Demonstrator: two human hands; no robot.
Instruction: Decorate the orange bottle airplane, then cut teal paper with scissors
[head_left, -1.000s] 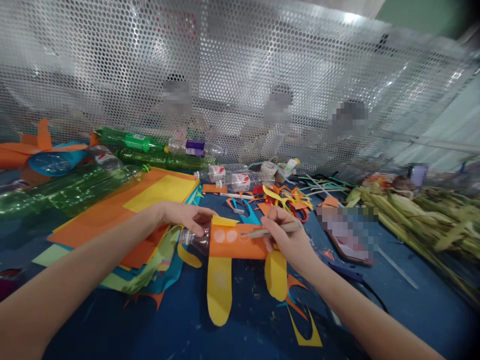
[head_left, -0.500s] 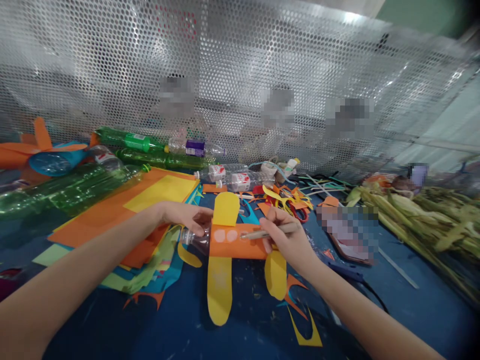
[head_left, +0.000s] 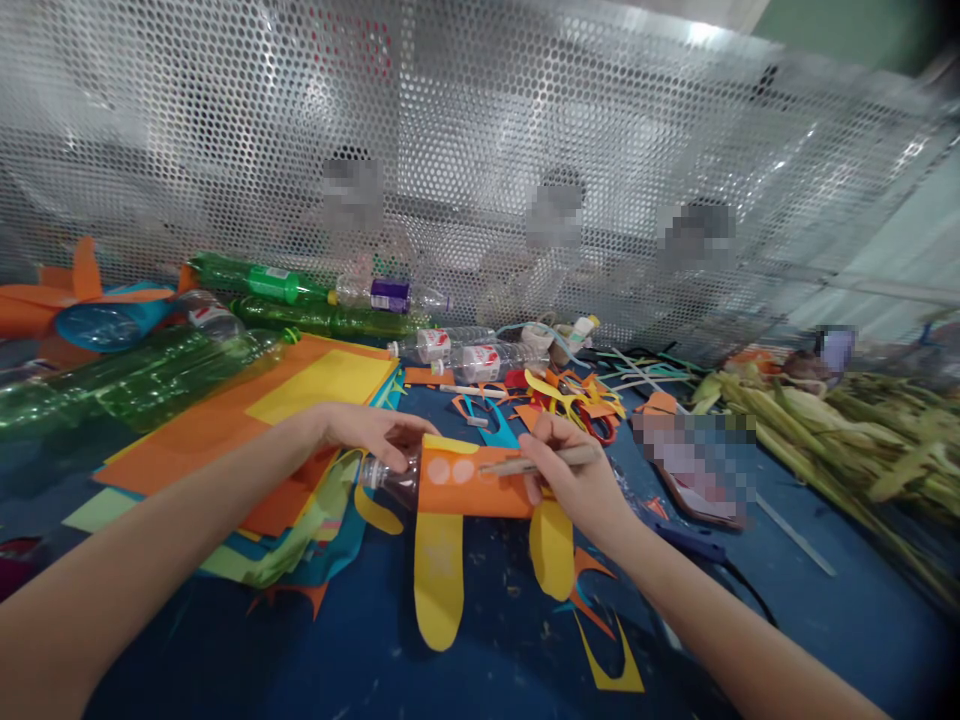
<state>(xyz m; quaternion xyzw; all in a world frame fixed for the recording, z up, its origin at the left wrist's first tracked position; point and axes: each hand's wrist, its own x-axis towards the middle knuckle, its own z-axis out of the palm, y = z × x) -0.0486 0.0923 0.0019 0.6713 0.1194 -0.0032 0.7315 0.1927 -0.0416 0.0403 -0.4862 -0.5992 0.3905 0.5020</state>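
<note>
A small clear plastic bottle [head_left: 403, 481] wrapped in orange paper [head_left: 472, 495] lies sideways before me. Two whitish round spots are on the wrap, with a third outline under the pen tip. My left hand [head_left: 379, 435] grips the bottle near its neck, its far fingers partly hidden. My right hand [head_left: 566, 470] pinches a light-coloured pen [head_left: 551, 461] with its tip on the orange paper. Toward me extends a long yellow paper wing [head_left: 439, 590] with a pale star-like mark. A shorter yellow piece [head_left: 552, 555] hangs at the right end. Only a thin strip of the far yellow wing [head_left: 450, 445] shows.
Stacked coloured paper [head_left: 217, 440] and green bottles [head_left: 172, 370] lie left. Paper scraps [head_left: 577, 400] and clear bottles [head_left: 487, 360] sit behind. To the right are a phone [head_left: 690, 470], a blue-handled tool [head_left: 686, 541] and corn husks [head_left: 832, 420]. People are visible behind the perforated screen [head_left: 465, 120].
The far yellow wing, standing up before, has tipped down away from me, uncovering scraps and a white stick behind it. Both hands stay nearly in place, the pen tip shifting slightly.
</note>
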